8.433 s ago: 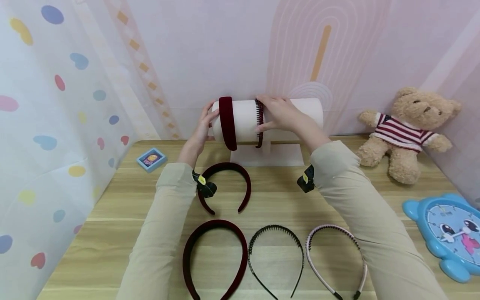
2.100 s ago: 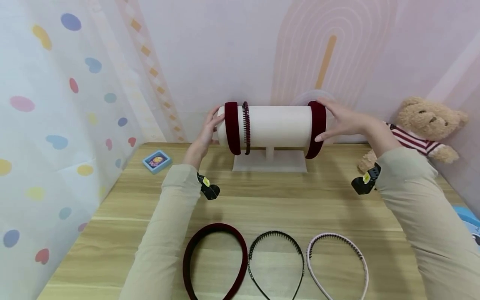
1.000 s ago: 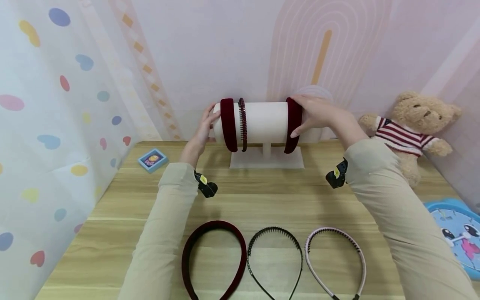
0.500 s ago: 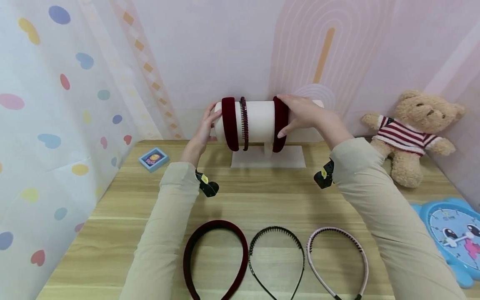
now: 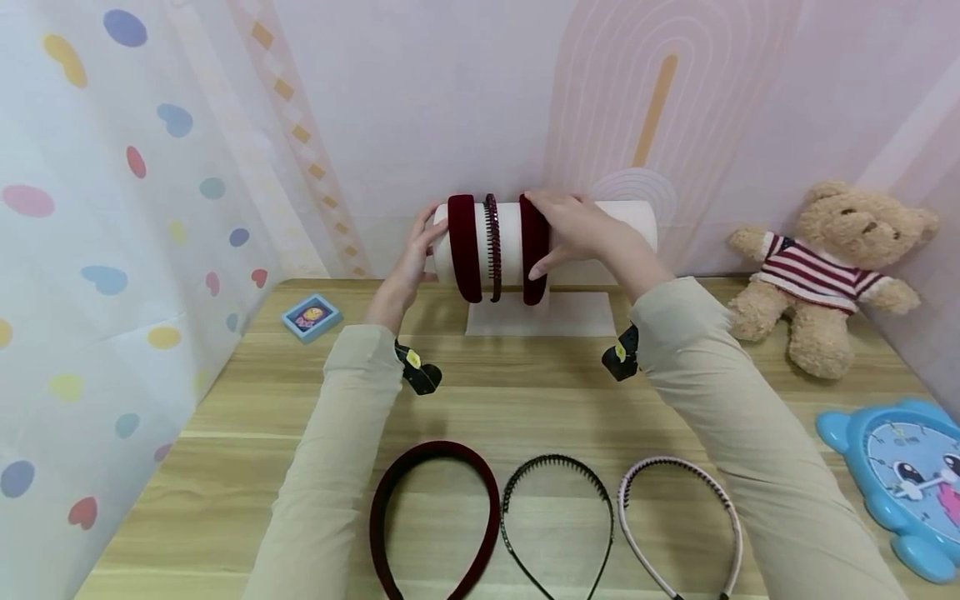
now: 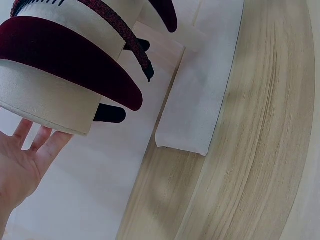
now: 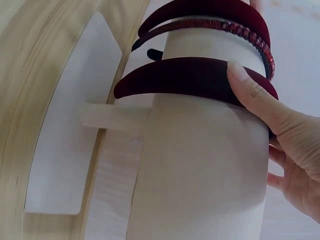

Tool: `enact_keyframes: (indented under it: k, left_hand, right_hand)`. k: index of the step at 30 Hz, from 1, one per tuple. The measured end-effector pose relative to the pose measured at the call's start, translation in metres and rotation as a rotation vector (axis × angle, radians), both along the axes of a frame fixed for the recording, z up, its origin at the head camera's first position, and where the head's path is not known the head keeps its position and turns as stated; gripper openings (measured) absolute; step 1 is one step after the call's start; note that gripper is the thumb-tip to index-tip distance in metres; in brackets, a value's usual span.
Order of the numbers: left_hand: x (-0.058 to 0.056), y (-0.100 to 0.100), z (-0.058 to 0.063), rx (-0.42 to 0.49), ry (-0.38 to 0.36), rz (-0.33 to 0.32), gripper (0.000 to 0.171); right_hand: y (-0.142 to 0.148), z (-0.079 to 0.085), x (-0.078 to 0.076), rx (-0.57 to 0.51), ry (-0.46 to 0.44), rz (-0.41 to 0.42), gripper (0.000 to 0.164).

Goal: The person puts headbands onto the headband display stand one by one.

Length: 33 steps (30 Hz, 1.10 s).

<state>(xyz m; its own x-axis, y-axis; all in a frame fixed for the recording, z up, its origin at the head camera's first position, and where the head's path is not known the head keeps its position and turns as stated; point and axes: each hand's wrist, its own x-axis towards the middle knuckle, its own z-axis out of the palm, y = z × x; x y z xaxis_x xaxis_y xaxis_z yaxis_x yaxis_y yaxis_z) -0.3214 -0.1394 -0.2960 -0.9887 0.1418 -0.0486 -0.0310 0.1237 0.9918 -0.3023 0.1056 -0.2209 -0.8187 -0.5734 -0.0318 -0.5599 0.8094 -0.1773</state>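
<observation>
A white headband display roll lies level on its post and flat base. My left hand touches its left end, fingers spread and nearly straight in the left wrist view. Just inside that end sits a wide dark-red velvet headband, with a thin toothed, dark-red beaded headband to its right. My right hand grips another dark-red velvet headband around the roll, right of the beaded one. The right thumb presses its front; its other fingers reach behind the roll, partly hidden.
Across the table's front lie a dark-red velvet headband, a black toothed headband and a pale pink one. A small blue-framed box lies at left. At right are a teddy bear and a blue clock.
The right hand has slid the velvet headband leftward along the roll, from near its right end to beside the beaded headband. Earlier, the beaded headband was moved left too. The left hand has stayed put.
</observation>
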Motion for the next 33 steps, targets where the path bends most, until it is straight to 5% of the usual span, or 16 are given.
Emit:
enact_keyframes:
  k: [24, 33]
  left_hand:
    - [0.001, -0.007, -0.002, -0.008, 0.002, 0.016, 0.053]
    - [-0.003, -0.003, -0.003, -0.008, -0.011, 0.016, 0.055]
  right_hand:
    - [-0.022, -0.008, -0.006, -0.001, 0.006, 0.016, 0.113]
    - [-0.021, -0.01, -0.003, 0.08, 0.015, -0.023, 0.118]
